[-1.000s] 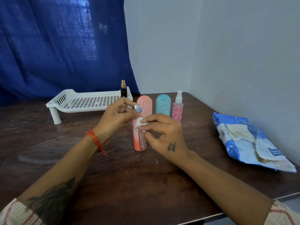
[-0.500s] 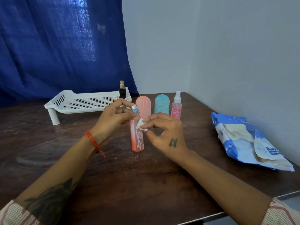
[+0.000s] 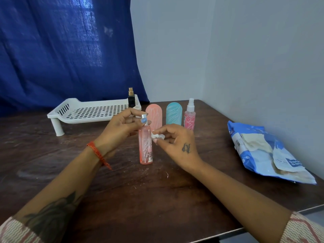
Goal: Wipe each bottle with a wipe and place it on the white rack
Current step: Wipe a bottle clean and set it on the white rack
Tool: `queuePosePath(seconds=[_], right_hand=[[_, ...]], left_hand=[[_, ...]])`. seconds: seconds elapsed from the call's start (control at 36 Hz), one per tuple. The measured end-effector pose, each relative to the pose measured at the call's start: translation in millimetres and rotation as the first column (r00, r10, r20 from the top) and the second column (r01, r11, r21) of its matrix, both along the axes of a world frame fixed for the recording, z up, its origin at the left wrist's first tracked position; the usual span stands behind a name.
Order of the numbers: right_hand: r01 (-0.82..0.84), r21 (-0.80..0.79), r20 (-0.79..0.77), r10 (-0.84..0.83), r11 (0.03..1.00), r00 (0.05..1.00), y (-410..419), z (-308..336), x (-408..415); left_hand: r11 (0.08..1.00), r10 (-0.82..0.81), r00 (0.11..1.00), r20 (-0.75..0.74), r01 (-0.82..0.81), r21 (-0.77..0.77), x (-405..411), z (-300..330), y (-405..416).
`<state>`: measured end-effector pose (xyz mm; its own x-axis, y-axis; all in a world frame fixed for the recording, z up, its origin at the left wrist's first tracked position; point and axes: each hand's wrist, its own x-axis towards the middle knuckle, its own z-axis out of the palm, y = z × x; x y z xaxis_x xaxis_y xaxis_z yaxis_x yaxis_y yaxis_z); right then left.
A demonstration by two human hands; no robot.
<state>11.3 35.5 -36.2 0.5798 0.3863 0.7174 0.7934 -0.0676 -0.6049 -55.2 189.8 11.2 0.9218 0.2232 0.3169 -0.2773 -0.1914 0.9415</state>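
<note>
Rack [image 3: 91, 112]: white, far left of the worktop [image 3: 157, 199], a black bottle [image 3: 131, 99] standing at its right end.
Left hand [image 3: 121, 130]: fingers pinched round the silver cap of the peach bottle [image 3: 145, 146], holding it upright on the worktop.
Peach bottle: between the two hands, base down, near the middle.
Wipe [image 3: 157, 136]: small white wad, pressed to the bottle's right side below the neck.
Right hand [image 3: 177, 142]: fingertips clamped on the wipe, just right of the bottle.
Behind: pink case [image 3: 155, 116], teal case [image 3: 174, 114], pink spray [image 3: 189, 118], all upright.
Far right: blue pack [image 3: 266, 155], lying flat.
</note>
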Motion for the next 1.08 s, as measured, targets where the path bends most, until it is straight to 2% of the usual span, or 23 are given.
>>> queuePosePath(seconds=[0.08,0.17,0.25,0.39,0.5,0.58,0.72,0.86,0.97,1.08], right_hand=[[-0.046,0.048,-0.085,0.049,0.998,0.995,0.6,4.3,-2.1],[-0.074,0.101,-0.088,0.083,0.992,0.993,-0.2,7.2,-3.7],[-0.086,0.071,-0.080,0.092,0.994,0.993,-1.3,4.8,-3.7],[-0.090,-0.043,-0.202,0.079,0.995,0.976,0.4,0.4,-1.4],[-0.118,0.009,-0.254,0.116,0.993,0.960,2.0,5.0,-3.9],[-0.115,0.067,-0.215,0.127,0.991,0.968,0.1,6.9,-4.8],[-0.110,0.011,-0.094,0.110,0.994,0.989,-3.3,2.9,-5.4],[-0.074,-0.052,-0.130,0.066,0.996,0.989,-0.2,-0.3,-4.0],[-0.068,0.025,-0.143,0.071,0.997,0.987,0.5,3.2,-5.6],[-0.109,0.050,-0.048,0.112,0.993,0.993,-2.2,5.5,-7.2]], left_hand=[[1.000,-0.029,1.000,0.006,0.029,0.003,-0.4,0.7,-0.7],[0.999,-0.046,0.999,0.004,0.046,0.009,-1.2,0.9,0.3],[0.998,-0.058,0.998,-0.006,0.058,0.002,-0.9,0.6,1.2],[0.998,-0.050,0.999,-0.019,0.050,0.022,-0.9,0.7,1.9],[0.997,-0.070,0.997,-0.035,0.071,0.032,-1.0,1.4,1.0],[0.997,-0.073,0.996,-0.041,0.074,0.030,-1.0,1.0,1.4],[0.996,-0.087,0.995,-0.041,0.088,0.022,-0.2,-0.6,1.9],[0.996,-0.084,0.995,-0.051,0.084,0.004,1.4,-2.8,4.6],[0.996,-0.094,0.994,-0.056,0.094,0.003,1.9,-3.0,4.4],[0.996,-0.093,0.994,-0.056,0.093,-0.004,1.7,-3.5,4.3]])
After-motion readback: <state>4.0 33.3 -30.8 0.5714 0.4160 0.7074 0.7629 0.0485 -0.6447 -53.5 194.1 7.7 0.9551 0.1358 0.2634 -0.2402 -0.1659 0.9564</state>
